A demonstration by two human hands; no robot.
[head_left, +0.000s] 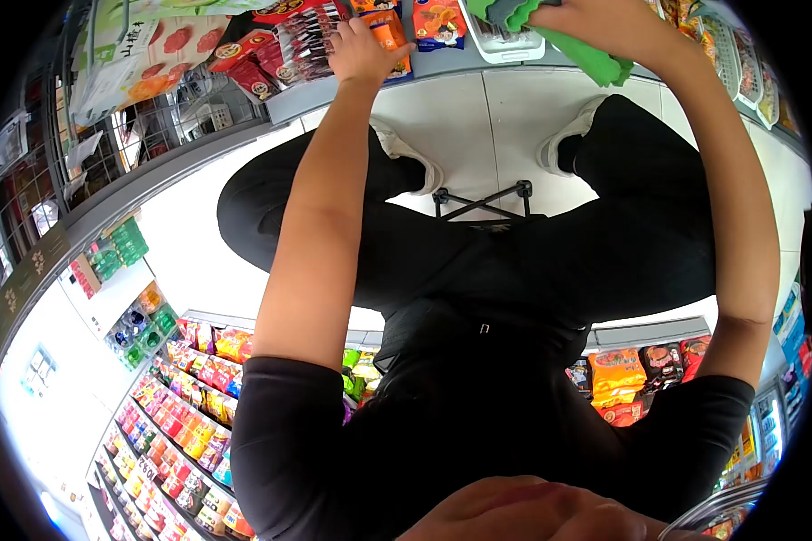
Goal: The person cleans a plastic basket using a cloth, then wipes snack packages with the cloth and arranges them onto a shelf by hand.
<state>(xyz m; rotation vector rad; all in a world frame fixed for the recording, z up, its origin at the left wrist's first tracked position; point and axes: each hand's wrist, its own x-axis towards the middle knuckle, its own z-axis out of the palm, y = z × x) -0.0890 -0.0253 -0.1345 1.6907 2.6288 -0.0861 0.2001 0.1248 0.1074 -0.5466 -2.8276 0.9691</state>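
Observation:
My left hand (pixel 361 52) rests over snack packets on the low shelf, its thumb and fingers spread. Under and beside it lie an orange packet (pixel 390 32) and a row of small dark-red-and-clear packets (pixel 305 45). At the top edge my right hand (pixel 609 27) is closed on a green cloth (pixel 595 61), part of which hangs below the hand. Another part of the cloth lies over a white plastic basket (pixel 512 54). The upper edge of the view cuts off some of the cloth and the basket. An orange-and-blue packet (pixel 439 25) lies between my hands.
A grey shelf edge (pixel 451 61) runs in front of my shoes. Red packets (pixel 248 65) and a wire rack (pixel 126 144) stand to the left. More white baskets (pixel 751 77) are at the right. A folding stool (pixel 483 203) is under me; stocked snack shelves (pixel 185 424) stand behind.

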